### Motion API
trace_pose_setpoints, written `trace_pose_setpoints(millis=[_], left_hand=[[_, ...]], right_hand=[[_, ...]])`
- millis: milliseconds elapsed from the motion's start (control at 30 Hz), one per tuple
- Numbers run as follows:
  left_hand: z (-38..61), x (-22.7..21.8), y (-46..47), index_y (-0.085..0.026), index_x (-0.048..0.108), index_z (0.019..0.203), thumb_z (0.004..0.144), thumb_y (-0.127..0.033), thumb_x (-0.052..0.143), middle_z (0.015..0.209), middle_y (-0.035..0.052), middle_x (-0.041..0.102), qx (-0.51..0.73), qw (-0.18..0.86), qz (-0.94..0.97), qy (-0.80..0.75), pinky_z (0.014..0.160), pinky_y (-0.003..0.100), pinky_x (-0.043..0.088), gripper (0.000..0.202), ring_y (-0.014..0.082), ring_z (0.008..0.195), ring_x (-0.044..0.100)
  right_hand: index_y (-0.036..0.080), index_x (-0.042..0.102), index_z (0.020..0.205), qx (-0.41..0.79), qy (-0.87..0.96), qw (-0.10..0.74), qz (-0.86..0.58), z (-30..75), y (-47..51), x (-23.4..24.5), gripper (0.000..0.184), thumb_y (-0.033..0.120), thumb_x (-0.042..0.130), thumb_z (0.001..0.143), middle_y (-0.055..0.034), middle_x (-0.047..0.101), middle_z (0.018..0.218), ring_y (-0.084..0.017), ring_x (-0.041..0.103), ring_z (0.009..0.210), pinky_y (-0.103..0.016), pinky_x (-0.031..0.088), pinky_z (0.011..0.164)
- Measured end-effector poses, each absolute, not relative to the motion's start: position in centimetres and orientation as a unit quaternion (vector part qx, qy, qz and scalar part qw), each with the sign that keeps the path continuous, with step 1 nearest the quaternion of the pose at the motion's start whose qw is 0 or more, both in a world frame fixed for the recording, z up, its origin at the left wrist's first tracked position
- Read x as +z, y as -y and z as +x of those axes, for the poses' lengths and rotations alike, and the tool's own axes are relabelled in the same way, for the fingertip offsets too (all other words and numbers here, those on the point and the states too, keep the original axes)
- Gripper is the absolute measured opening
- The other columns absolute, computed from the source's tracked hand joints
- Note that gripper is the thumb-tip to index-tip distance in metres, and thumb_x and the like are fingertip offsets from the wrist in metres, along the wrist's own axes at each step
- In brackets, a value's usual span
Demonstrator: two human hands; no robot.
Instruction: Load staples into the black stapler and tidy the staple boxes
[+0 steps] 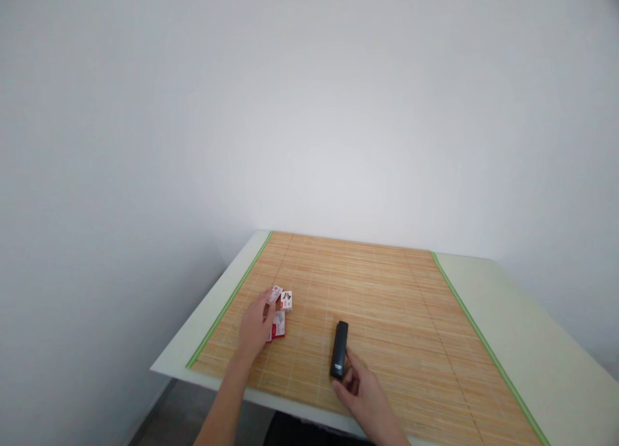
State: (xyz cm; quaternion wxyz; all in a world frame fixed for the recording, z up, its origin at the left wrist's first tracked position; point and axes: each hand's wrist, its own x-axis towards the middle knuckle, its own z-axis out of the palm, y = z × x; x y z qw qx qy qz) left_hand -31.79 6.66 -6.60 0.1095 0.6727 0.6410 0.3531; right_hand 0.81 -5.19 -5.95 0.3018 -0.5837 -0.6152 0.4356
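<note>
My left hand is at the left of the mat, its fingers closed about a small white and red staple box that sits tilted at the fingertips. Close beside it lies another small box with a dark picture on its top. A red and white box lies nearer to me, partly hidden by the thumb side of the hand. To the right, a black stapler lies lengthwise, pointing away from me. My right hand grips its near end between thumb and fingers.
A bamboo mat with green edging covers much of the white table. Pale walls stand behind the table and along its left. The table's near edge runs just under my forearms, with dark clothing below it.
</note>
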Motion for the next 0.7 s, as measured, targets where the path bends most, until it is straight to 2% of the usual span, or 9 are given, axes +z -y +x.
trace_pose_setpoints(millis=[67, 200, 333, 533, 633, 700], left_hand=[[-32.1, -7.2, -6.9, -0.027, 0.050, 0.151, 0.105, -0.043, 0.037, 0.154, 0.0057, 0.054, 0.354, 0.127, 0.655, -0.655, 0.121, 0.048, 0.037, 0.050, 0.0240, 0.142, 0.050], [-31.1, -8.1, -7.6, -0.026, 0.048, 0.152, 0.107, -0.043, 0.034, 0.160, 0.0061, 0.047, 0.358, 0.144, 0.669, -0.636, 0.125, 0.047, 0.031, 0.051, 0.0229, 0.148, 0.042], [-29.9, -8.6, -7.8, -0.023, 0.053, 0.147, 0.107, -0.043, 0.033, 0.154, 0.0088, 0.053, 0.388, 0.151, 0.651, -0.635, 0.124, 0.049, 0.032, 0.049, 0.0236, 0.143, 0.047], [-29.4, -8.7, -7.4, -0.024, 0.059, 0.140, 0.107, -0.046, 0.033, 0.139, 0.0109, 0.062, 0.397, 0.162, 0.647, -0.631, 0.118, 0.051, 0.039, 0.046, 0.0258, 0.133, 0.055], [-29.6, -8.8, -7.3, -0.024, 0.055, 0.144, 0.108, -0.045, 0.031, 0.145, 0.0103, 0.059, 0.397, 0.171, 0.652, -0.623, 0.121, 0.049, 0.037, 0.048, 0.0237, 0.138, 0.052], [-29.9, -8.8, -7.4, -0.024, 0.049, 0.150, 0.109, -0.045, 0.029, 0.156, 0.0087, 0.050, 0.392, 0.184, 0.660, -0.613, 0.125, 0.047, 0.031, 0.050, 0.0218, 0.146, 0.043]], right_hand=[[0.017, 0.043, 0.156, 0.422, 0.641, 0.278, -0.577, -0.4, 4.3, -5.4, 0.074, 0.030, 0.059, 0.085, 0.0016, 0.067, 0.074, -0.019, 0.063, 0.066, -0.027, 0.044, 0.063], [0.026, 0.053, 0.150, 0.351, 0.674, 0.235, -0.606, -3.9, 1.7, -4.1, 0.066, 0.023, 0.061, 0.084, 0.0021, 0.070, 0.073, -0.019, 0.065, 0.069, -0.026, 0.040, 0.063], [0.032, 0.057, 0.146, 0.275, 0.709, 0.177, -0.625, -8.0, 0.2, -3.0, 0.061, 0.032, 0.068, 0.087, -0.0011, 0.076, 0.081, -0.023, 0.070, 0.079, -0.028, 0.042, 0.067], [0.034, 0.047, 0.154, 0.199, 0.710, 0.123, -0.664, -11.0, 0.8, -3.4, 0.062, 0.049, 0.062, 0.095, -0.0073, 0.079, 0.096, -0.029, 0.074, 0.091, -0.033, 0.047, 0.078], [0.035, 0.045, 0.155, 0.192, 0.718, 0.117, -0.659, -10.9, 0.9, -3.8, 0.061, 0.051, 0.059, 0.097, -0.0073, 0.080, 0.096, -0.029, 0.075, 0.090, -0.034, 0.048, 0.077], [0.036, 0.045, 0.154, 0.192, 0.726, 0.115, -0.650, -10.7, 0.7, -3.8, 0.061, 0.051, 0.059, 0.097, -0.0068, 0.080, 0.096, -0.029, 0.075, 0.090, -0.034, 0.048, 0.077]])
